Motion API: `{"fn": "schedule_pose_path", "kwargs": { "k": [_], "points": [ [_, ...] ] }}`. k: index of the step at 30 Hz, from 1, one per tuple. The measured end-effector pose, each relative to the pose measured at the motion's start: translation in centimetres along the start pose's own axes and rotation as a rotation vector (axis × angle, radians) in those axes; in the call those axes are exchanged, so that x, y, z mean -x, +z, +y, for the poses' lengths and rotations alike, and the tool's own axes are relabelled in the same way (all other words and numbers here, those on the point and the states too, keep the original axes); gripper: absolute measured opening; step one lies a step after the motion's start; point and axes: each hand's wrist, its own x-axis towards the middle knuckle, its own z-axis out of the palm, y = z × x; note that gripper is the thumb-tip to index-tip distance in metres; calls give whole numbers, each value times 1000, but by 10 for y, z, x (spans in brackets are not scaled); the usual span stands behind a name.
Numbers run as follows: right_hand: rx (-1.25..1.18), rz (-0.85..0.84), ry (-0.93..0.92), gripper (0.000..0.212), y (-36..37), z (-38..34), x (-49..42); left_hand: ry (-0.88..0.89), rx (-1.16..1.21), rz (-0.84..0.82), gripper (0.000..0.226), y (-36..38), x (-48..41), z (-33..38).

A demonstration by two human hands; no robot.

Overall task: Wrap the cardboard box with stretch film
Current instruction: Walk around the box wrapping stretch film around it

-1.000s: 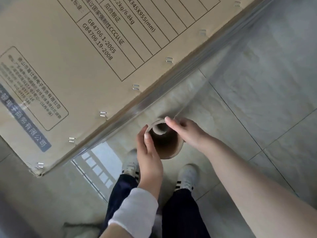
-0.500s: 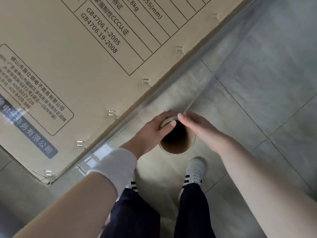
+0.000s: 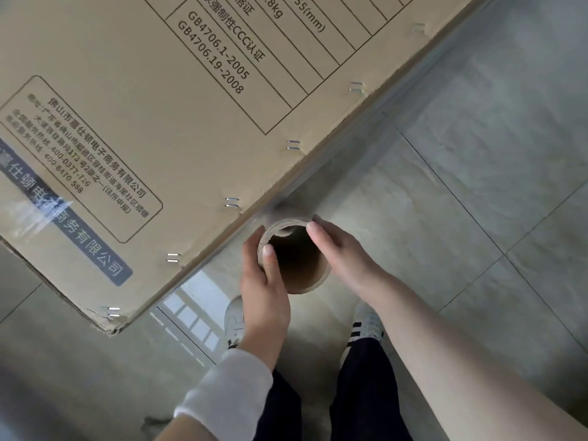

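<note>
stapled cardboard box (image 3: 133, 122), film roll (image 3: 294, 256) beside

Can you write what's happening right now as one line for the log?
left hand: grips stretch film roll rim | right hand: grips opposite rim | roll: upright, close to cardboard box stapled edge

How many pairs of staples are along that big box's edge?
6 staple pairs line the cardboard box edge, from its bottom corner to upper right; more may lie beyond view.
</note>
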Motion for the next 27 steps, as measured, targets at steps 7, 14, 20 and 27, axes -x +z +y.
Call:
{"fn": "schedule_pose_path", "kwargs": {
  "k": [7,14,20,27],
  "points": [
    [243,-141,46,50,4,-24,-29,-226,158,172,38,9,2,-3],
    [178,-213,68,66,8,-26,-40,-201,119,231,39,5,-9,-1],
    [162,-332,155,68,-2,-39,-36,-215,160,247,37,9,-9,-1],
    [179,-351,224,59,-12,-58,-37,-238,185,261,38,9,-8,1]
  ]
}}
